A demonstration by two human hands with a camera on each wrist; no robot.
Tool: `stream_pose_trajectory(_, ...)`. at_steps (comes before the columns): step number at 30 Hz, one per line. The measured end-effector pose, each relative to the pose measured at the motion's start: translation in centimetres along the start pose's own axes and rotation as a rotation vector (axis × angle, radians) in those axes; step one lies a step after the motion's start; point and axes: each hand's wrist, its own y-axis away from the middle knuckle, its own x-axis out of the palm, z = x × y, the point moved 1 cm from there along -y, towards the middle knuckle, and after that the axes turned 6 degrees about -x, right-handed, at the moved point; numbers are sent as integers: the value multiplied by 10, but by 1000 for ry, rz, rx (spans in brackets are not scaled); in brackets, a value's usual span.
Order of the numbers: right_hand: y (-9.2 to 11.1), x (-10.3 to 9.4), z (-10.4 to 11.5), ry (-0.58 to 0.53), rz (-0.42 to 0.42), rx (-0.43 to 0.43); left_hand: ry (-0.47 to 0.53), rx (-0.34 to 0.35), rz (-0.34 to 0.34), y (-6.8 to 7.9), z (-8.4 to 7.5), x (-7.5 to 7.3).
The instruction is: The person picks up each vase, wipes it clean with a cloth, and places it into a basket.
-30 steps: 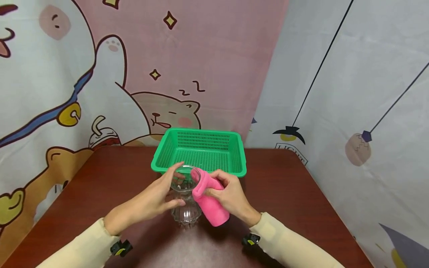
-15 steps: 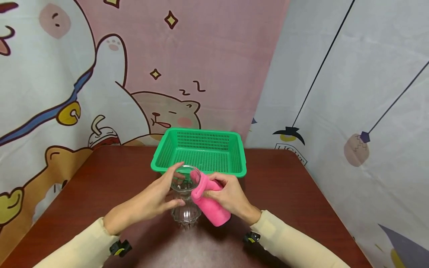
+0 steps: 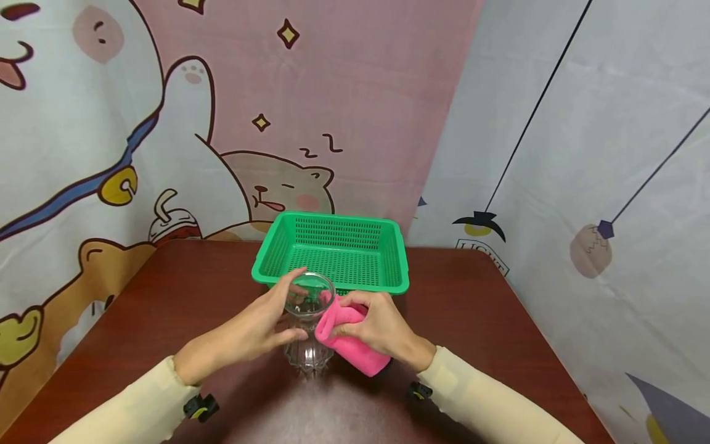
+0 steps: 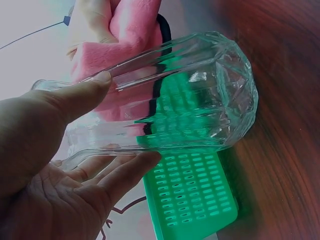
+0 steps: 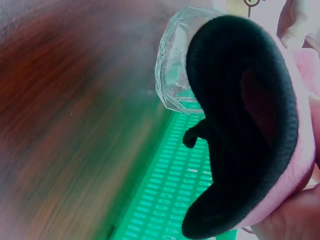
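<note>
A clear glass vase (image 3: 308, 353), with a wide round mouth, narrower neck and faceted base, stands upright in the head view. My left hand (image 3: 249, 333) holds it near the neck, thumb on the near side and fingers behind; the left wrist view shows this grip on the glass vase (image 4: 200, 105) closely. A folded pink cloth (image 3: 360, 356) is pinched in my right hand (image 3: 383, 324) at the right of the mouth, one end reaching over the rim. Black edging (image 5: 240, 60) runs along the cloth's lower end. Part of the left fingers shows through the glass.
Behind the vase, a green perforated plastic basket (image 3: 402, 271) stands on the dark reddish-brown table (image 3: 471, 345). A curtain (image 3: 377, 111) printed with cartoon animals hangs beyond the table's far edge. Each wrist carries a small black camera.
My right hand has shifted slightly down along the vase's rim, and the cloth has tilted so its lower end swings to the right. The left hand and vase stay nearly where they were.
</note>
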Motion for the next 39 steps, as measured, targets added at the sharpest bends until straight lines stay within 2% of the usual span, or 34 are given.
stream_pose_trajectory(12,7,2,-8,115,114,74,-10,-4,12,-1,-1,1)
stream_pose_trajectory(18,11,6,-16,194,199,67,-3,-12,14,1,-2,2)
stream_pose_trajectory(25,14,10,-22,321,289,1,-15,-26,3,0,-2,1)
stream_pose_trajectory(33,12,10,-18,356,316,-50,-17,-31,-5,1,-4,0)
stream_pose_trajectory(39,14,13,-19,352,273,-17,-17,-20,3,0,-4,-1)
